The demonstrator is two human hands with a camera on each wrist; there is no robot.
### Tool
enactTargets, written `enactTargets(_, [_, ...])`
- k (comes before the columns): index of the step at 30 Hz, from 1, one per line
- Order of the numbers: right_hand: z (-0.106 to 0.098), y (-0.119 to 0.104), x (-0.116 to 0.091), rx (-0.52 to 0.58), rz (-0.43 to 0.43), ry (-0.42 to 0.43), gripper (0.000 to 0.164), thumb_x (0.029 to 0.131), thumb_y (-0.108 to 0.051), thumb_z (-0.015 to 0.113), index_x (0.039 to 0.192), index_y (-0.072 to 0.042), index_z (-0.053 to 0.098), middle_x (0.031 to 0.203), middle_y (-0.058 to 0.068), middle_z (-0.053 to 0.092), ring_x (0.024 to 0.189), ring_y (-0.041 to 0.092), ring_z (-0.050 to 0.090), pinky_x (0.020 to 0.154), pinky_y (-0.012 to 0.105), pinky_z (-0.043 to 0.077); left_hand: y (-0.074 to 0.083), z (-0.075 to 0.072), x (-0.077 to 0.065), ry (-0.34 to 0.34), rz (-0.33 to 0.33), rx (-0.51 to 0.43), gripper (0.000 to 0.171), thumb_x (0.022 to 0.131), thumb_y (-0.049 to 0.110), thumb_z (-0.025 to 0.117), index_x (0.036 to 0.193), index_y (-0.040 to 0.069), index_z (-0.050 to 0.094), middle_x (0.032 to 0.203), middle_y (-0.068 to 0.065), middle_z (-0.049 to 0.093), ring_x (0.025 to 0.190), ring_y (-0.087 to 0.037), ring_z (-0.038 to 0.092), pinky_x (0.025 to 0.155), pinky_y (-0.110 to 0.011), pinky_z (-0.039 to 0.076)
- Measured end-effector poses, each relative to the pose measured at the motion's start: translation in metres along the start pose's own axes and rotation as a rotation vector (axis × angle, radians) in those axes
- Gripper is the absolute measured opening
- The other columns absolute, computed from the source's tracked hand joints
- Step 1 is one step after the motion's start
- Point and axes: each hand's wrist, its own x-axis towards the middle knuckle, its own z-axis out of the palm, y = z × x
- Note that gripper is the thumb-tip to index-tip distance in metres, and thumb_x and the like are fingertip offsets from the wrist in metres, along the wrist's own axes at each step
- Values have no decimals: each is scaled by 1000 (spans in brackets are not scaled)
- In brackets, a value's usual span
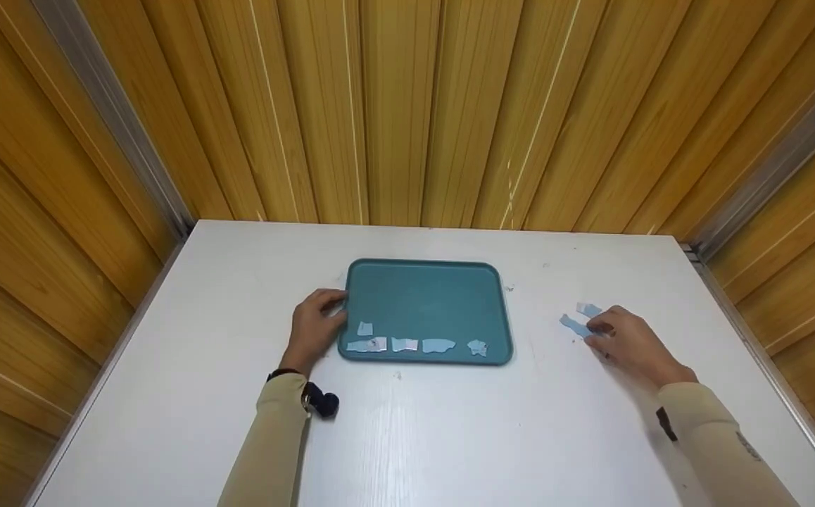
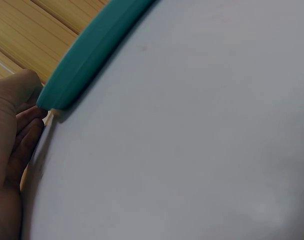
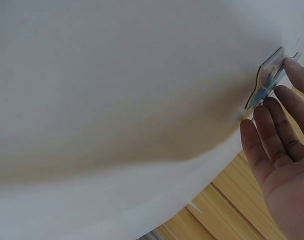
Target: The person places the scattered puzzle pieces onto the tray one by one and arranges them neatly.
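My left hand (image 1: 314, 325) holds the left rim of a teal tray (image 1: 425, 296), with the thumb at its edge and other fingers lower down in the left wrist view. Flat, irregular light-blue pieces lie along the tray's near side, among them a wavy-edged piece (image 1: 438, 346) and a small jagged piece (image 1: 477, 348). A squarish piece (image 1: 365, 329) sits above the row's left end. To the right of the tray, my right hand (image 1: 629, 343) pinches a narrow light-blue piece (image 1: 574, 325) at the table surface. Just beyond it lies another piece (image 1: 588, 309), partly hidden by the fingers.
A white table (image 1: 436, 429) carries everything. Behind it stands a yellow wood-patterned panel wall (image 1: 393, 113), with similar panels at both sides. Metal posts (image 1: 115, 105) mark the corners. Small dark specks (image 1: 510, 288) dot the table near the tray.
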Motion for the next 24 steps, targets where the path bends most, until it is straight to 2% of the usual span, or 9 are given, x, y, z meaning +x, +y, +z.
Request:
enactTargets(12, [-3, -2, 11, 30, 85, -74, 31, 98, -11, 76, 123, 5, 70, 121, 20, 59, 112, 39, 58, 104, 63, 51, -1, -1, 0, 0, -4, -11, 34, 92, 0, 75, 126, 6, 76, 125, -4, 70, 124, -22, 64, 111, -37, 51])
enactTargets(19, [-2, -1, 14, 42, 116, -85, 35, 97, -15, 77, 122, 6, 67, 122, 22, 58, 110, 37, 57, 100, 57, 53, -2, -1, 0, -8, -18, -17, 35, 92, 1, 74, 126, 7, 76, 126, -3, 70, 125, -20, 64, 112, -36, 50])
enactTargets(24, [0, 0, 14, 45, 107, -67, 35, 97, -15, 78, 122, 5, 65, 122, 22, 59, 109, 37, 58, 97, 54, 54, -2, -1, 0, -4, -14, -14, 35, 91, 0, 74, 126, 7, 77, 126, -3, 70, 125, -21, 64, 112, -37, 50])
